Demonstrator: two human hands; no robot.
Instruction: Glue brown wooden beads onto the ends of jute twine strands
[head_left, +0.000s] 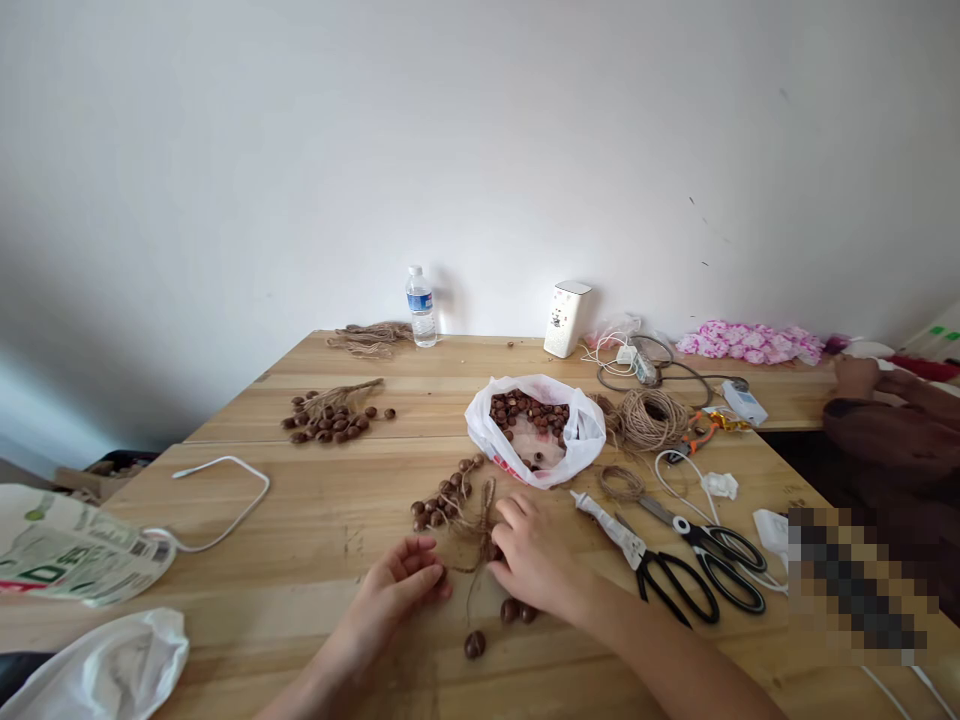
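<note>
Near the table's front a bundle of brown round nuts tied on jute twine (486,510) lies between my hands, its nuts (442,500) spread to the upper left. My left hand (405,582) is closed in a pinch at a twine strand left of the bundle; a dark bit at the fingertips is mostly hidden. My right hand (536,555) curls over the bundle's right side, fingers closed on the twine, the grip partly hidden. Below it are loose-hanging nuts (517,610), and a single nut (475,645) sits nearer me on a thin strand.
A white plastic bag (480,420) of nuts stands behind my hands. Rightward are a twine coil (652,418), two scissors (731,565) (679,585) and cables. Another nut bundle (330,415) lies back left, a water bottle (421,310) by the wall. Another person's hand (859,378) is far right.
</note>
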